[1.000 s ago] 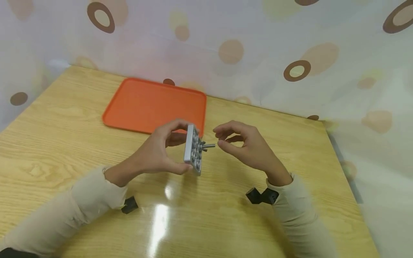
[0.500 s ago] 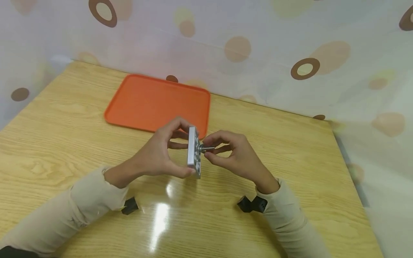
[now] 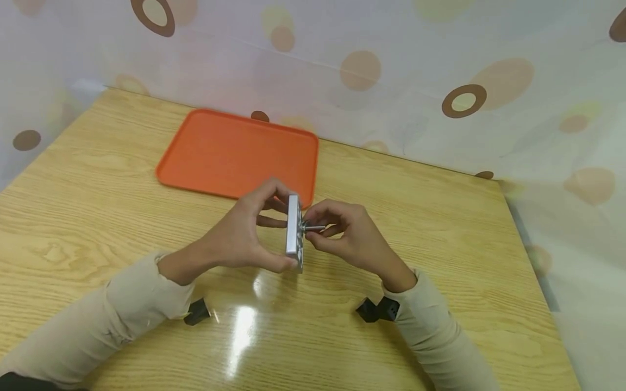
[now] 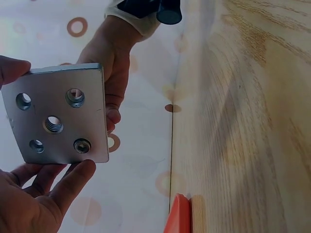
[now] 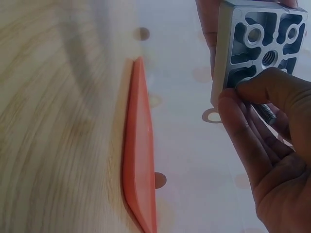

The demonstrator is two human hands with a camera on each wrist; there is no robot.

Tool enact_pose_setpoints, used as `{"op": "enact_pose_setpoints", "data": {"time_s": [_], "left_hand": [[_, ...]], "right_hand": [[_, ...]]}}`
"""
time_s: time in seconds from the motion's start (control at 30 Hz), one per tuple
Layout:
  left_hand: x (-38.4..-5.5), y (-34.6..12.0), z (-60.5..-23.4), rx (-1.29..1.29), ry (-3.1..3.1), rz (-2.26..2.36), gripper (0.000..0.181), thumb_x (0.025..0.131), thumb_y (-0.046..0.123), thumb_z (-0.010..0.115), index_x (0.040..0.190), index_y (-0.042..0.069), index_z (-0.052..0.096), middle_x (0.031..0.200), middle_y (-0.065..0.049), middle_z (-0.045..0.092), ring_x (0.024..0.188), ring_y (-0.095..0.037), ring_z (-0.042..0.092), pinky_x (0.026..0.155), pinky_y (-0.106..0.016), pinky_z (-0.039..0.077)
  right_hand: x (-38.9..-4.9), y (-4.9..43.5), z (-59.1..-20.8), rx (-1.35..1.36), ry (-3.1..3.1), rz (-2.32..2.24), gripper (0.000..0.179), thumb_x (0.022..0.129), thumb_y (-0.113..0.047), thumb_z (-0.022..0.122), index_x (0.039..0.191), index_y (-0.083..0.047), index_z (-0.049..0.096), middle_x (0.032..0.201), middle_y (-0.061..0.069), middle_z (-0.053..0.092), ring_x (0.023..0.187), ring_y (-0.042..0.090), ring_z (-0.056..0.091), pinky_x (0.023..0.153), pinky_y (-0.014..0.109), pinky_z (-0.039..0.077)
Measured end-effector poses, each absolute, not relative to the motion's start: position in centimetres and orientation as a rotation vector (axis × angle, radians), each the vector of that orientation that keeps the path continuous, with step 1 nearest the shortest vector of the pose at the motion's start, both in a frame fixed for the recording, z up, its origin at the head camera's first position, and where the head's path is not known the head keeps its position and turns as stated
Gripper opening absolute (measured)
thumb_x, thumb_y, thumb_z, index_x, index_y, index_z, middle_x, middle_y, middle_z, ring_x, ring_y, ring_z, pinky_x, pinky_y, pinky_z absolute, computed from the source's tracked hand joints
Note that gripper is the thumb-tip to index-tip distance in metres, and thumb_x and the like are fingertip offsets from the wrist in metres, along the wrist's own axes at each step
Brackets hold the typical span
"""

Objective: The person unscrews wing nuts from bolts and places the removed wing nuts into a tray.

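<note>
My left hand (image 3: 237, 233) grips a square metal plate (image 3: 293, 231) by two opposite edges, holding it upright above the table. In the left wrist view the plate's smooth face shows several holes. A socket-head bolt (image 4: 82, 146) sits in one corner hole. The ribbed back with its cavities faces the right hand in the right wrist view. From that back the threaded bolt shank (image 3: 318, 227) sticks out towards the right. My right hand (image 3: 357, 239) pinches the wing nut on the shank, close against the plate; its fingers hide most of the nut.
An orange tray (image 3: 239, 155) lies behind the hands at the back left of the wooden table (image 3: 430, 217). A patterned white cloth (image 3: 391, 49) hangs along the table's back edge. Black cameras are strapped at both wrists.
My right hand has moved left, from beside the bolt's free end onto the wing nut, and now pinches it. The left hand keeps its hold on the plate, which has turned slightly more edge-on.
</note>
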State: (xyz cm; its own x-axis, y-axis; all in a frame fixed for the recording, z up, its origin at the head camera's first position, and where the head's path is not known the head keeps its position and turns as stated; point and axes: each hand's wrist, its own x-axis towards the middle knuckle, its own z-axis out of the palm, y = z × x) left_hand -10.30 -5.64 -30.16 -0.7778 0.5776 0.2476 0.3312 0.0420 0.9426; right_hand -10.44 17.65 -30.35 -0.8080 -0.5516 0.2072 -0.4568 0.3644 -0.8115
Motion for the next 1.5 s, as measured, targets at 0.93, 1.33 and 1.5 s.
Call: {"op": "enact_pose_setpoints", "data": {"time_s": [0.93, 1.33, 1.5], "left_hand": [[-9.9, -5.6, -30.1, 0.977, 2.184, 1.747, 0.075, 0.06, 0.011, 0.089, 0.123, 0.009, 0.048, 0.125, -0.009, 0.057, 0.116, -0.026, 0.061, 0.097, -0.039, 0.061], [-9.8, -5.4, -30.3, 0.976, 2.206, 1.716, 0.076, 0.06, 0.011, 0.089, 0.125, 0.011, 0.049, 0.124, -0.007, 0.056, 0.116, -0.027, 0.06, 0.098, -0.043, 0.061], [-9.7, -5.3, -30.5, 0.964, 2.212, 1.698, 0.077, 0.06, 0.011, 0.089, 0.125, 0.012, 0.048, 0.124, -0.006, 0.056, 0.116, -0.026, 0.06, 0.098, -0.043, 0.061]], "right_hand": [[-10.9, 18.3, -29.7, -0.531, 2.3, -1.581, 0.023, 0.095, -0.004, 0.061, 0.115, 0.009, 0.059, 0.098, 0.011, 0.07, 0.084, 0.013, 0.072, 0.077, 0.036, 0.067], [-10.9, 18.1, -29.8, -0.196, 2.107, -1.533, 0.029, 0.099, -0.017, 0.056, 0.11, 0.008, 0.065, 0.085, 0.002, 0.074, 0.076, 0.014, 0.072, 0.075, 0.034, 0.066], [-10.9, 18.1, -29.9, -0.22, 2.096, -1.558, 0.028, 0.096, -0.016, 0.062, 0.109, 0.008, 0.067, 0.085, 0.0, 0.075, 0.077, 0.015, 0.072, 0.078, 0.034, 0.066]]}}
